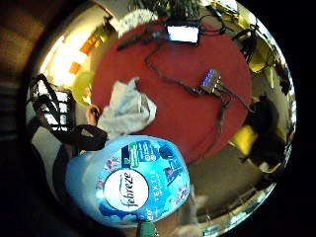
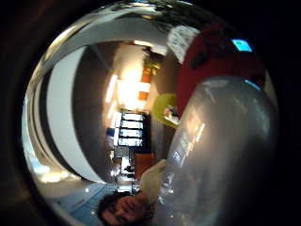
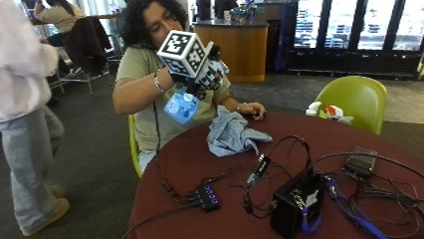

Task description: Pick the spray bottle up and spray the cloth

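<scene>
My gloved right hand (image 3: 199, 74) grips a pale blue Febreze spray bottle (image 3: 181, 105) and holds it up in the air at chest height, beyond the near-left edge of the round red table (image 3: 192, 164). Its label fills the little finger side palm view, spray bottle (image 1: 133, 182), and its clear body fills the thumb side view, spray bottle (image 2: 225, 150). A crumpled light blue cloth (image 3: 230, 133) lies on the table below and to the right of the bottle, cloth (image 1: 127, 109). The bare left hand (image 3: 253, 110) rests at the cloth's far edge.
A black box (image 3: 296, 206), a small hub with blue lights (image 3: 207, 195) and several tangled cables (image 3: 278, 159) cover the near part of the table. A green chair (image 3: 354, 99) stands behind it. A person (image 3: 26, 114) stands at the left.
</scene>
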Demonstrator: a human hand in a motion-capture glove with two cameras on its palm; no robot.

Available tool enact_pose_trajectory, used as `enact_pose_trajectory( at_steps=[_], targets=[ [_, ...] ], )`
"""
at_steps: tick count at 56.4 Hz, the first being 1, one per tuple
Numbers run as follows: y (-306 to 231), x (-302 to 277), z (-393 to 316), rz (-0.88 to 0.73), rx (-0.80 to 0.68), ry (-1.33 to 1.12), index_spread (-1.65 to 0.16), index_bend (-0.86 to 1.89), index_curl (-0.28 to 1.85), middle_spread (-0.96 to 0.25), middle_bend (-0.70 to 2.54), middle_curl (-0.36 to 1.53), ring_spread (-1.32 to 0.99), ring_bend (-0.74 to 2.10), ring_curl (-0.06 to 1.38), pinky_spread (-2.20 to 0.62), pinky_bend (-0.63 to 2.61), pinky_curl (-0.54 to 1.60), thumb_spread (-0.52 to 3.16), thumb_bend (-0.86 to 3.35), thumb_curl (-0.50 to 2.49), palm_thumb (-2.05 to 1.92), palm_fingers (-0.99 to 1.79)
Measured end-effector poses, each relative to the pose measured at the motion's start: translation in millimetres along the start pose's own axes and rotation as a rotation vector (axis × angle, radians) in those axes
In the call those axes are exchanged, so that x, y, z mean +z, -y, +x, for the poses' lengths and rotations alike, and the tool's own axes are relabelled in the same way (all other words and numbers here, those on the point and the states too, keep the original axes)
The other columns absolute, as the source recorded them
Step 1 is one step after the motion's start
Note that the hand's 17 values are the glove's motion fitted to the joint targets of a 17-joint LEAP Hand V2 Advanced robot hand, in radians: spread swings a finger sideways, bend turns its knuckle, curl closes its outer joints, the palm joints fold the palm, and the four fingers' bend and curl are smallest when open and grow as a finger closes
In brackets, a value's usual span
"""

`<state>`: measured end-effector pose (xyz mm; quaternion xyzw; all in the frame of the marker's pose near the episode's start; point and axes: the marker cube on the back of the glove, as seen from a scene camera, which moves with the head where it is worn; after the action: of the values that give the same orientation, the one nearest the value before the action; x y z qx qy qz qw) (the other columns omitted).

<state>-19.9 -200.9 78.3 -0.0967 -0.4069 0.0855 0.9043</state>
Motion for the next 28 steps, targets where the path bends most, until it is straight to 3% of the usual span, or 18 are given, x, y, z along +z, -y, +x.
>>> enact_pose_trajectory(
  at_steps=[13, 28],
  targets=[
    [20.1, 41.2, -25.3, -0.386, 0.120, -0.257, -0.25, 0.40, 0.56, -0.18, 0.69, 0.57, -0.19, 0.77, 0.51, -0.30, 0.48, 0.45, 0.26, -0.03, 0.74, 0.99, 1.38],
    [41.9, 112.0, -18.5, -0.643, 0.259, -0.513, -0.26, 0.38, 0.58, -0.18, 0.70, 0.57, -0.19, 0.78, 0.51, -0.30, 0.48, 0.45, 0.27, -0.02, 0.77, 1.00, 1.37]
  ],
)
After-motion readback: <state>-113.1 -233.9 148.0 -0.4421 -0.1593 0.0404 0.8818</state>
